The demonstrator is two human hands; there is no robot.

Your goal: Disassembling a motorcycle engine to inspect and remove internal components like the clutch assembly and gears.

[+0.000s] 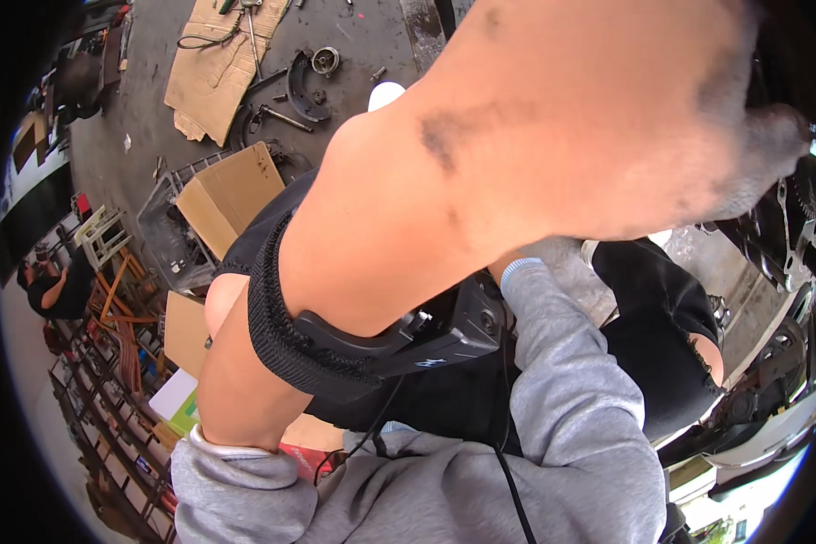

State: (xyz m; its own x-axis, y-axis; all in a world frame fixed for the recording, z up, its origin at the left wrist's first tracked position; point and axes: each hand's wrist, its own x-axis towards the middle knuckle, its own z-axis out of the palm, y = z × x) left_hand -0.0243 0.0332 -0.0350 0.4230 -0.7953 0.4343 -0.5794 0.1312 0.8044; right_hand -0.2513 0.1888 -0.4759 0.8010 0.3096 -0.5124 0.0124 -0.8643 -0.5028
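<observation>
My left forearm crosses the view close up, and my left hand (pixel 743 154) reaches to the upper right. Its fingers are smeared with dark grime and blurred, so their grip cannot be made out. Just below it, at the right edge, are a metal wrench (pixel 796 258) and dark metal machine parts. A black device (pixel 467 328) sits on a woven strap (pixel 281 335) around my left arm. Only a sliver of my right hand (pixel 500 264) shows beyond its grey sleeve cuff; the left forearm hides the rest, fingers included.
Flattened cardboard (pixel 210 77) with tools lies on the dark floor, beside curved brake shoes (pixel 305 89) and a round metal part (pixel 325 61). A grey crate (pixel 161 213) and a cardboard box (pixel 231 199) stand left. A metal rack (pixel 100 426) and another person (pixel 56 286) are farther left.
</observation>
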